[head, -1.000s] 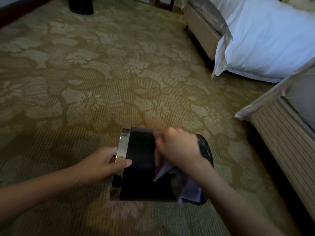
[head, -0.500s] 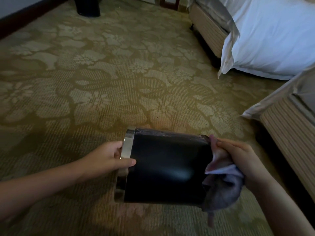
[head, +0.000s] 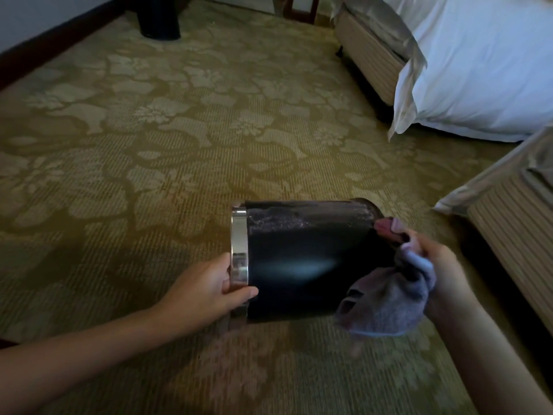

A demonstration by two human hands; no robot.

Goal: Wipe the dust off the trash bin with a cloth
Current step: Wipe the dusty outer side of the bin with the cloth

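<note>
A black round trash bin (head: 302,259) with a shiny metal rim lies on its side on the patterned carpet, rim to the left. A band of grey dust shows along its upper side. My left hand (head: 206,290) grips the metal rim at the bin's lower left. My right hand (head: 440,265) is at the bin's right end, its base, and holds a bunched grey cloth (head: 389,301). The cloth hangs over the lower right corner of the bin.
A bed with white bedding (head: 478,64) stands at the back right. A striped bed base (head: 514,235) is close on the right. A second dark bin (head: 158,19) stands by the far wall, next to a wooden furniture leg (head: 299,7).
My right hand slid with the cloth from the middle of the bin to its right end. The bin's black side is now uncovered. My left hand stayed on the rim.
</note>
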